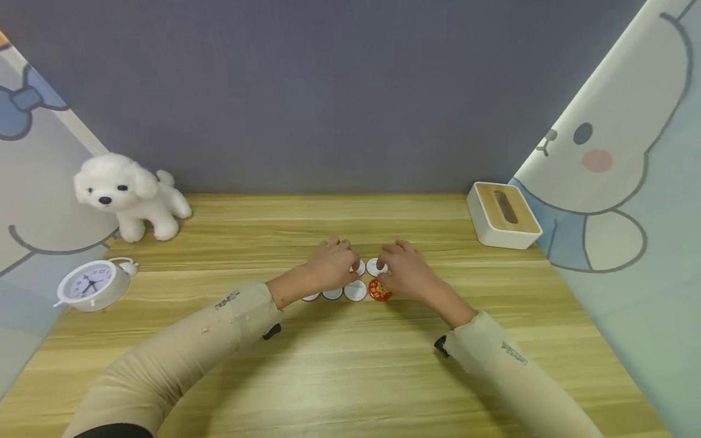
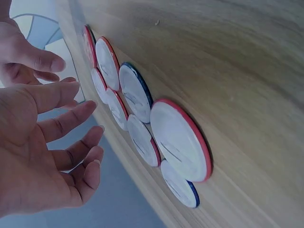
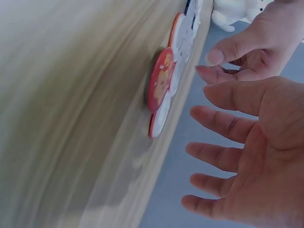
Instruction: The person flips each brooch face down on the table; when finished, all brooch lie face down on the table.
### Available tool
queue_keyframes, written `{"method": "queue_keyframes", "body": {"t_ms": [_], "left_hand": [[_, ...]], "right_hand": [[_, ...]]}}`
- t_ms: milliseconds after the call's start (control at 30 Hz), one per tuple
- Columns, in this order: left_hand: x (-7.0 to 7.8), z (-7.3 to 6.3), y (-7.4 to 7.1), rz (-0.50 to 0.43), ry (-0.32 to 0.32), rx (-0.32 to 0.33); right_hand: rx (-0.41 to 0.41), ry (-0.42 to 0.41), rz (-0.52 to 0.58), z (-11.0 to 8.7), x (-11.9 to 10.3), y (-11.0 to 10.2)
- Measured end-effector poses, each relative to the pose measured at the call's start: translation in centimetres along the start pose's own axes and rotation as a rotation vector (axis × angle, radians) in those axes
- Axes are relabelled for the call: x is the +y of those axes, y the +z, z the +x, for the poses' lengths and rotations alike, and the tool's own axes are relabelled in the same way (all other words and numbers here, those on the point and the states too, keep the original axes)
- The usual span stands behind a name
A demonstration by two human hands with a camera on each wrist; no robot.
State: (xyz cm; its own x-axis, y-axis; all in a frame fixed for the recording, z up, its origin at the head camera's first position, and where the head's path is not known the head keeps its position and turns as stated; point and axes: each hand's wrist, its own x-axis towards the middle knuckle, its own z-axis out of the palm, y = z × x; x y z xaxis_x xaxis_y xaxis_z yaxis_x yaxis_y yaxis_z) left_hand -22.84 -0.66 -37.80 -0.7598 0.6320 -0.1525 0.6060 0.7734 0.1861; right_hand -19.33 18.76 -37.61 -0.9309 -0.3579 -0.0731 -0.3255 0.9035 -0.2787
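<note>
Several round flat discs lie in two touching rows on the wooden table [image 1: 350, 377]. Most show a white face, like the near white disc [image 1: 355, 291] and the large one [image 2: 179, 138] in the left wrist view; their rims are red or dark blue. One red disc [image 1: 380, 289] with a yellow cartoon figure lies at the right end of the near row. My left hand [image 1: 331, 266] hovers over the left part of the rows, fingers loosely bent and holding nothing. Above the right end, my right hand [image 1: 409, 272] has its fingers spread and relaxed, also with nothing in them [image 3: 256, 152].
A white plush dog [image 1: 137, 194] stands at the back left, with a white alarm clock [image 1: 95, 285] in front of it. At the back right sits a white tissue box [image 1: 506, 216] with a wooden lid. A grey panel [image 1: 328, 97] rises behind the table.
</note>
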Motion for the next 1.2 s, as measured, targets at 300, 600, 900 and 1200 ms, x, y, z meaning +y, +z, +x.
{"method": "queue_keyframes", "body": {"t_ms": [300, 600, 900, 1200], "left_hand": [[0.6, 0.4, 0.9, -0.011, 0.029, -0.014], [1.3, 0.9, 1.8, -0.003, 0.028, -0.011], [1.8, 1.5, 2.0, 0.024, 0.04, -0.021], [2.3, 1.8, 1.8, 0.035, 0.076, -0.008]], "right_hand": [[-0.015, 0.018, 0.017, -1.0, 0.9, 0.9], [-0.055, 0.042, -0.007, -1.0, 0.7, 1.5], [-0.082, 0.074, 0.005, -0.9, 0.8, 1.7], [-0.105, 0.096, 0.009, -1.1, 1.0, 1.4]]}}
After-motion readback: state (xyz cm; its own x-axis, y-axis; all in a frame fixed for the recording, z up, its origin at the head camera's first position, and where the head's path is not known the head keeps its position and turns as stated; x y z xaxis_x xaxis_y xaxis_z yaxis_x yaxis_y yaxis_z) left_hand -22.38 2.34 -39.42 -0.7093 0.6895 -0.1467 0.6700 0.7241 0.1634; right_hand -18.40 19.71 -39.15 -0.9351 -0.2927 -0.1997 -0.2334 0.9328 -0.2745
